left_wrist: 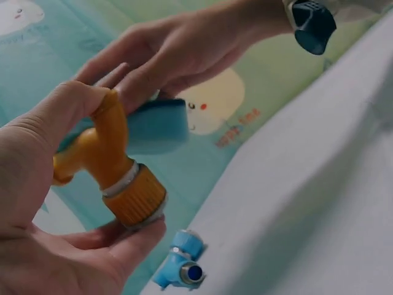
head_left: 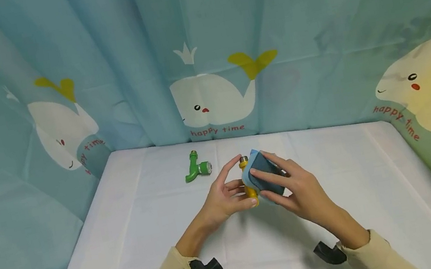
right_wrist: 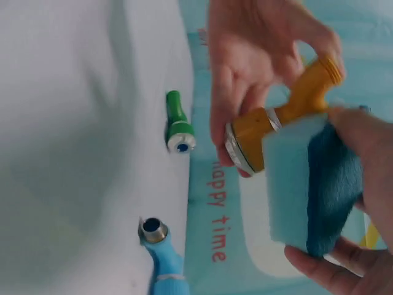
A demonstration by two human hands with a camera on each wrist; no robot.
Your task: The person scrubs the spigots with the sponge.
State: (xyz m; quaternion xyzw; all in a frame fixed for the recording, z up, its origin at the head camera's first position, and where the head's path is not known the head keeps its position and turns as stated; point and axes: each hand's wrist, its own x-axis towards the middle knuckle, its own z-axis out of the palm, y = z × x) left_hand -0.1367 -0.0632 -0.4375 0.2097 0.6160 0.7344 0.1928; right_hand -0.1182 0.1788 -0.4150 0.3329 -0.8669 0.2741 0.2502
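Observation:
My left hand (head_left: 227, 199) grips a yellow plastic faucet (left_wrist: 113, 147), thumb on its spout and fingers at the ribbed knob. In my right hand (head_left: 300, 187) is a blue sponge (right_wrist: 288, 184) with a darker scouring side (right_wrist: 334, 184), pinched between thumb and fingers. The sponge's light side lies against the faucet's body in the right wrist view. Both things are held above the white table. In the head view, the sponge and the hands cover part of the faucet.
A green faucet (head_left: 195, 169) lies on the white table (head_left: 152, 242), left of the hands. A blue faucet (left_wrist: 181, 264) also lies on the table, hidden in the head view. A curtain with whale prints (head_left: 114, 75) hangs along the table's back and sides.

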